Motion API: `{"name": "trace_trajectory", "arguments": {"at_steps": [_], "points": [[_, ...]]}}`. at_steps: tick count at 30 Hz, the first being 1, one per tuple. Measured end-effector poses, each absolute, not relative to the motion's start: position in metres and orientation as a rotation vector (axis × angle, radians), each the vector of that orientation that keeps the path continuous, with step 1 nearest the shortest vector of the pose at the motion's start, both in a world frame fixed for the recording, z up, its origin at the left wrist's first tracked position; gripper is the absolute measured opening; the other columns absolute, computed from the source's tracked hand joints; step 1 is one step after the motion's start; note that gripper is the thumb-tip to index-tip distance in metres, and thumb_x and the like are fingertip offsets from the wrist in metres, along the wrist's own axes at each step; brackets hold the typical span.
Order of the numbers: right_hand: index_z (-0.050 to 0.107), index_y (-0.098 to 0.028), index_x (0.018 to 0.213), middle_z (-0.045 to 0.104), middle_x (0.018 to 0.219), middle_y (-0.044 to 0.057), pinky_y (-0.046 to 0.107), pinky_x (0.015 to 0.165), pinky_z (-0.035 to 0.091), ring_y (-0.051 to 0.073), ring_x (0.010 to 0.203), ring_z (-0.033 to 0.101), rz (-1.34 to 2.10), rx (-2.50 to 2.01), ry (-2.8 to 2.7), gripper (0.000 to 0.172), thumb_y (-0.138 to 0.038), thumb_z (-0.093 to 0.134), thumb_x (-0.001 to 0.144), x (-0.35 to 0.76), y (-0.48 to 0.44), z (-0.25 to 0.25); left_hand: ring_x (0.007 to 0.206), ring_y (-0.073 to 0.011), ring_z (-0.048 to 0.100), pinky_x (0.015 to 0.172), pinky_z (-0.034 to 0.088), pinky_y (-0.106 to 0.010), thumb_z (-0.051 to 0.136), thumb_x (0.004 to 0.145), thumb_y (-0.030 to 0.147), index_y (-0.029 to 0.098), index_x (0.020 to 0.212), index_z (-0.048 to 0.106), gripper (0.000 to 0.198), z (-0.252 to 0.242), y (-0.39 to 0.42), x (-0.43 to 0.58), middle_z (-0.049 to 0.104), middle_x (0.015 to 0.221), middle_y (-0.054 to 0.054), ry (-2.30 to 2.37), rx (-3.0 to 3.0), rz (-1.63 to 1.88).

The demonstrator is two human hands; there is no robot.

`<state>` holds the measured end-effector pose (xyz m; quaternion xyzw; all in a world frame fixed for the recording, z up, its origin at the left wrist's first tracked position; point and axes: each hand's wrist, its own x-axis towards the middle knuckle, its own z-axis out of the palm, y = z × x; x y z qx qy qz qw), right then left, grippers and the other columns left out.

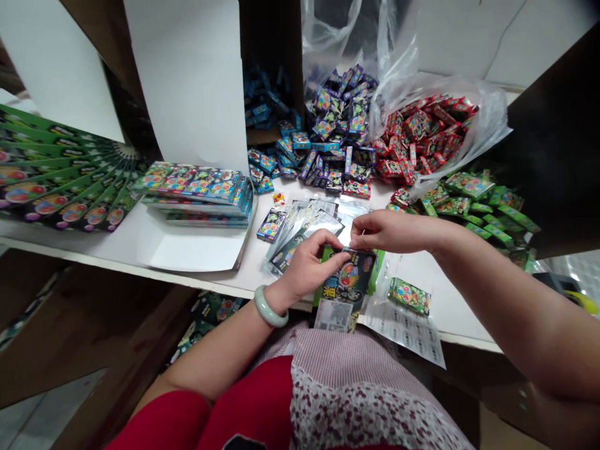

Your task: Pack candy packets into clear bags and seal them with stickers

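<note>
My left hand [312,265], with a pale green bangle at the wrist, grips a black printed packet [345,284] with its thumb across the front. The packet stands upright at the table's front edge, and bright green shows behind it. My right hand [377,231] is pinched at the packet's top edge; what lies between its fingertips is hidden. Left of the packet lie several clear sleeves with dark cards [300,234] and a small dark box [272,224]. On the right, a small green box [409,296] rests by a sheet of round stickers [407,334].
Heaps of small blue boxes [265,162], purple boxes [344,112], red boxes [422,134] and green boxes [487,203] line the back. At left stand a white open carton [197,247] with stacked box strips [199,184] and fanned green printed cards [60,169].
</note>
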<state>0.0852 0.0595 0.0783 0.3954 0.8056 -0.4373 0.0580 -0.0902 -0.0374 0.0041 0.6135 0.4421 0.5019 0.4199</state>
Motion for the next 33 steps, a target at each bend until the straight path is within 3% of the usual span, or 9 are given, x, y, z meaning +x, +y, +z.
{"name": "trace_trajectory", "arguments": {"at_steps": [3,6,11,14,17,20,25,30,33], "points": [[0.064,-0.021,0.075,0.06,0.066,-0.001,0.026,0.055,0.04,0.013,0.059,0.051,-1.734,1.286,2.212,0.023,-0.041,0.072,0.069,0.087,0.055,0.065,0.082,-0.0158,0.057,0.078,0.048,-0.032,0.067,0.08,0.023,0.02,0.088,0.057,0.013,0.002,-0.042,-0.09,0.06,0.085,-0.002,1.113,1.498,1.263],[0.062,-0.02,0.076,0.059,0.067,0.0,0.026,0.054,0.042,0.014,0.06,0.052,-2.187,1.269,1.86,0.026,-0.043,0.072,0.067,0.091,0.044,0.05,0.089,-0.0181,0.062,0.08,0.052,-0.033,0.067,0.081,0.029,0.019,0.108,0.054,0.032,-0.005,-0.057,-0.092,0.063,0.097,-0.006,0.996,1.347,1.136],[0.067,-0.021,0.083,0.064,0.081,0.004,0.03,0.068,0.05,0.018,0.075,0.059,-2.389,1.434,1.779,0.026,-0.043,0.072,0.07,0.106,0.036,0.042,0.092,-0.0232,0.066,0.082,0.057,-0.037,0.06,0.088,0.045,0.017,0.112,0.059,0.036,0.019,-0.089,-0.135,0.068,0.104,-0.011,0.939,1.389,1.074],[0.069,-0.023,0.085,0.065,0.085,0.007,0.033,0.072,0.052,0.021,0.082,0.061,-2.317,1.667,1.981,0.037,-0.055,0.073,0.068,0.112,0.04,0.039,0.094,-0.0244,0.066,0.088,0.056,-0.04,0.059,0.09,0.038,0.02,0.116,0.059,0.032,0.061,-0.094,-0.189,0.069,0.104,-0.009,1.325,1.706,1.356],[0.069,-0.023,0.084,0.066,0.083,0.008,0.034,0.071,0.051,0.023,0.08,0.061,-2.2,1.753,2.135,0.043,-0.061,0.073,0.064,0.106,0.038,0.029,0.115,-0.0245,0.059,0.102,0.046,-0.044,0.055,0.091,0.026,0.024,0.124,0.055,0.033,0.09,-0.072,-0.247,0.064,0.122,-0.008,1.727,2.089,1.608],[0.067,-0.022,0.081,0.067,0.079,0.005,0.034,0.068,0.05,0.021,0.073,0.061,-2.099,1.637,2.269,0.037,-0.057,0.07,0.068,0.09,0.026,0.013,0.123,-0.0239,0.053,0.108,0.039,-0.046,0.043,0.091,0.021,0.02,0.122,0.058,0.034,0.082,-0.032,-0.294,0.062,0.126,-0.011,1.895,2.46,1.26],[0.063,-0.022,0.082,0.066,0.075,0.001,0.033,0.064,0.049,0.018,0.066,0.059,-1.833,1.517,2.468,0.021,-0.042,0.057,0.079,0.08,0.018,-0.01,0.131,-0.0278,0.045,0.112,0.029,-0.053,0.036,0.086,0.015,0.016,0.127,0.055,0.045,0.036,0.003,-0.329,0.056,0.134,-0.012,2.092,2.493,0.645],[0.066,-0.02,0.091,0.071,0.092,0.008,0.038,0.077,0.048,0.024,0.083,0.064,-1.219,1.619,2.701,0.015,-0.025,0.054,0.084,0.089,0.036,-0.012,0.139,-0.0345,0.031,0.113,0.024,-0.057,0.043,0.088,0.022,0.01,0.14,0.039,0.054,0.018,-0.014,-0.29,0.041,0.146,-0.02,2.116,2.442,0.829],[0.064,-0.017,0.108,0.068,0.109,0.013,0.039,0.09,0.046,0.027,0.103,0.061,-0.85,1.583,2.839,0.024,-0.024,0.054,0.088,0.074,0.046,-0.012,0.125,-0.0323,0.048,0.108,0.036,-0.05,0.049,0.091,0.029,0.011,0.137,0.04,0.05,0.005,-0.028,-0.225,0.055,0.131,-0.02,1.882,2.42,0.794]]}}
